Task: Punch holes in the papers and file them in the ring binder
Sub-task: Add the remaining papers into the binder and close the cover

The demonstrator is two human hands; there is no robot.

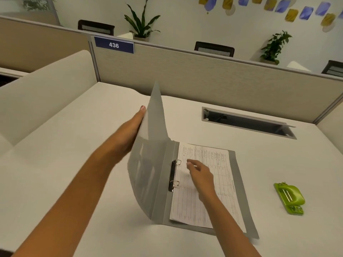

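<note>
A grey ring binder [239, 184] lies on the white desk. Its front cover [150, 151] stands raised, almost upright. My left hand [132, 130] is flat against the outer side of that cover, fingers partly hidden behind it. Printed papers [219, 184] sit on the two metal rings [176, 173] inside the binder. My right hand [199, 175] rests on the papers just right of the rings, fingers loosely curled, holding nothing. A green hole punch [290, 198] lies on the desk to the right of the binder, apart from both hands.
A cable slot [246, 122] with an open flap is set in the desk behind the binder. Beige partition walls [204, 78] close the desk at the back and left. Chairs and potted plants stand beyond the partition.
</note>
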